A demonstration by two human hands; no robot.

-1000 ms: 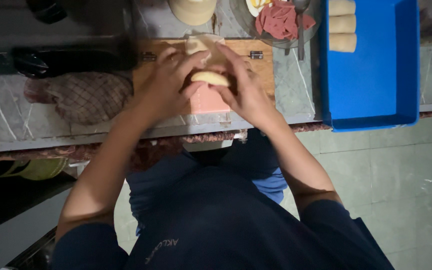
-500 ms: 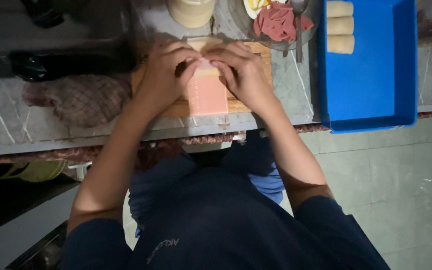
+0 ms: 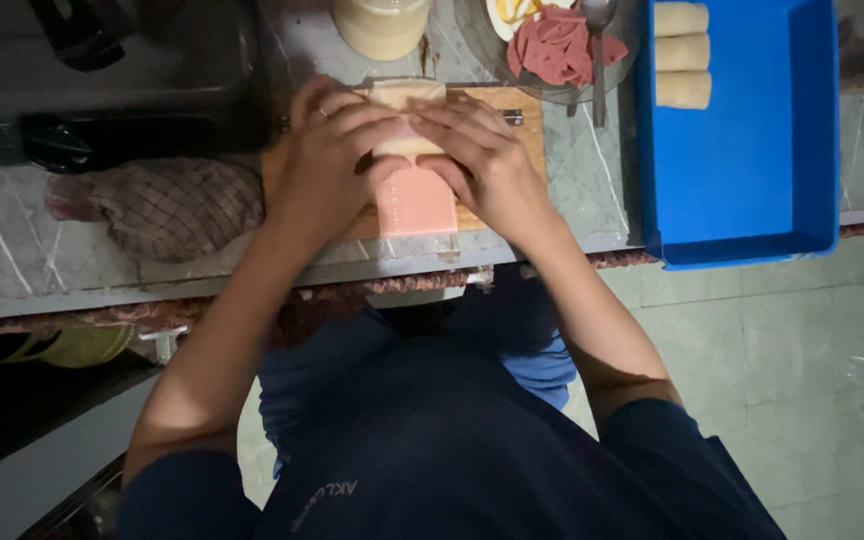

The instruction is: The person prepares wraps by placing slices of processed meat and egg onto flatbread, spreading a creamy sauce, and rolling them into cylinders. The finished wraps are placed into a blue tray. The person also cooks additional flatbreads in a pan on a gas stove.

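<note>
Left hand [image 3: 327, 160] and right hand [image 3: 482, 160] met over board [image 3: 527, 125] on counter [image 3: 572, 200]. Fingers [image 3: 367, 120] of both curled, pressed onto pale roll [image 3: 407, 100], fingertips overlapping on top. Pink slice [image 3: 415, 200] lay flat under roll, near end poking out toward person. Checked cloth [image 3: 167, 205] lay left of board. Blue tray [image 3: 752, 160] sat right, three finished rolls [image 3: 682, 55] stacked in far corner. Plate [image 3: 622, 60] with pink slices [image 3: 557, 45] and spoon [image 3: 599, 50] lay behind board, cream tub [image 3: 382, 25] beside it.

Marble counter [image 3: 12, 250] w/ wood board [image 3: 512, 110], checked cloth [image 3: 177, 205], blue tray [image 3: 752, 200], glass plate [image 3: 482, 40]
</note>
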